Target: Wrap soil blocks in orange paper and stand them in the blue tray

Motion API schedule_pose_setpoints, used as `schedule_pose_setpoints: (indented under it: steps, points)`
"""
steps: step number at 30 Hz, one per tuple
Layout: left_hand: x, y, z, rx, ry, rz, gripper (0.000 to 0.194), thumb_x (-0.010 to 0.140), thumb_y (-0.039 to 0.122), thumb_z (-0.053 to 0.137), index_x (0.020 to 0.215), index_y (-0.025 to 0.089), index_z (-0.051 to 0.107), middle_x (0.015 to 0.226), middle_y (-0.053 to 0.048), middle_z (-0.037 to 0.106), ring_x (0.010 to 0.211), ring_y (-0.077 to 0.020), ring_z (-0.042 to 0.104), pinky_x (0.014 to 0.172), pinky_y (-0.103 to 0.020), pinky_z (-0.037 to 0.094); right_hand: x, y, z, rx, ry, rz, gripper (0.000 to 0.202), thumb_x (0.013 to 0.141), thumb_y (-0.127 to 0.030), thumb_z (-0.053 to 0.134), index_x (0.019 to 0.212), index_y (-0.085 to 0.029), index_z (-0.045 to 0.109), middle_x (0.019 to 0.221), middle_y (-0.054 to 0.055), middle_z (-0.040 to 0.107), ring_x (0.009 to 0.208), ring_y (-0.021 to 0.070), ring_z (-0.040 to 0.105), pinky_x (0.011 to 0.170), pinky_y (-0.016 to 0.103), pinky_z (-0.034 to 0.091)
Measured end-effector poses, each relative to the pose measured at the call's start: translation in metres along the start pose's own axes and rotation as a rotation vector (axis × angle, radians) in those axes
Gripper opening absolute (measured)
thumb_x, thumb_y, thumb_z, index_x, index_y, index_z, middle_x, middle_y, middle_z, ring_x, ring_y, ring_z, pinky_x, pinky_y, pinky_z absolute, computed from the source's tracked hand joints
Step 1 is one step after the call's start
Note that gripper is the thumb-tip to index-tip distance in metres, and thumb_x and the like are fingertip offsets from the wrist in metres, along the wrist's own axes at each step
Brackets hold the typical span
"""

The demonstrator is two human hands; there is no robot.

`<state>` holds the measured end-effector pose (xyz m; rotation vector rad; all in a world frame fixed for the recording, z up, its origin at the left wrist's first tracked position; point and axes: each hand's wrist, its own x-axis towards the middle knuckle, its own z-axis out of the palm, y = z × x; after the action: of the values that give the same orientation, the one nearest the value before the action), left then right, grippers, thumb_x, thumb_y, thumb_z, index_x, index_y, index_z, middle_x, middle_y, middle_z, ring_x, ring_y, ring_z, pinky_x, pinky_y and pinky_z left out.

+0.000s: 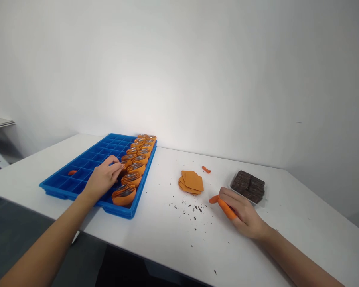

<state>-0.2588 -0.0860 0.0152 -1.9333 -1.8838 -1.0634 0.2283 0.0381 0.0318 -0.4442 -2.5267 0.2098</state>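
Observation:
My left hand (104, 175) reaches over the blue compartment tray (62, 194). Its thumb and forefinger are pinched on an orange packet (125, 163), partly hidden by the fingers. Beside it, orange packets with dark edges stand in two rows along the tray's right side. My right hand (242, 211) is over the table at the near left edge of a clear container (261, 204) of dark brown flat pieces (248, 185). Orange finger cots (227, 209) cover its thumb and forefinger. These fingers are loosely bent, with nothing visible between them.
A small stack of orange square cards (192, 181) lies mid-table, dark crumbs (195, 208) scattered nearby. One loose orange finger cot (206, 170) lies behind the cards. Another orange piece (72, 172) sits in a left tray compartment. The white wall (197, 79) borders the table's back.

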Motion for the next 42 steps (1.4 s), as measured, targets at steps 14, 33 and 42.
schedule_pose_setpoints:
  steps: [14, 33, 42]
  points:
    - [0.0030, -0.0044, 0.0059, -0.130, 0.096, 0.039, 0.026, 0.106, 0.040, 0.063, 0.098, 0.024, 0.082, 0.102, -0.005, 0.081, 0.094, -0.0235, 0.078, 0.086, -0.033, 0.063, -0.0013, 0.0015, 0.0019, 0.004, 0.012, 0.023, 0.038, 0.116, -0.028, 0.038, 0.112, -0.022, 0.075, 0.086, 0.006, 0.066, 0.068, 0.0188, 0.063, 0.062, 0.034, 0.052]
    - [-0.0017, -0.0062, 0.0049, 0.190, 0.018, 0.051, 0.036, 0.112, 0.042, 0.050, 0.105, 0.025, 0.080, 0.098, -0.005, 0.073, 0.080, -0.0189, 0.068, 0.062, -0.028, 0.045, 0.0012, -0.0015, 0.0017, 0.022, 0.018, 0.041, 0.040, 0.116, -0.032, 0.037, 0.108, -0.022, 0.075, 0.084, 0.006, 0.067, 0.067, 0.0199, 0.062, 0.063, 0.036, 0.052]
    - [0.0036, -0.0085, 0.0072, 0.114, -0.054, 0.032, 0.038, 0.111, 0.042, 0.051, 0.097, 0.026, 0.082, 0.091, -0.003, 0.069, 0.075, -0.0181, 0.065, 0.062, -0.028, 0.044, 0.0018, 0.0016, 0.0023, 0.048, -0.010, 0.017, 0.037, 0.116, -0.028, 0.037, 0.108, -0.023, 0.072, 0.085, 0.006, 0.066, 0.069, 0.0198, 0.063, 0.064, 0.035, 0.051]
